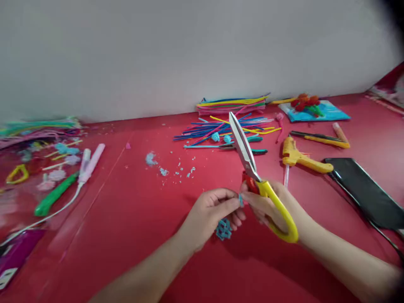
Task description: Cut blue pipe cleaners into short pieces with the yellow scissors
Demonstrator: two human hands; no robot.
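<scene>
My left hand (211, 216) pinches a small light-blue piece (241, 200), probably pipe cleaner, between thumb and forefinger. Below its fingers is a blue openwork ball (224, 229); whether the hand holds it or it rests on the table I cannot tell. My right hand (268, 204) is closed around scissors (244, 151) with yellow and red handles, blades pointing up and away from me. The right fingertips meet the same small blue piece. Behind the hands, blue fluff scraps (188, 173) lie scattered on the red table (132, 235).
Loose pipe cleaners (202, 132), two blue balls (215, 136) and pliers (257, 151) lie ahead. To the right are a yellow glue gun (293, 155), a utility knife (328, 139) and a black phone (368, 191). A pink corded tool (90, 164) and green-handled item (55, 195) lie left.
</scene>
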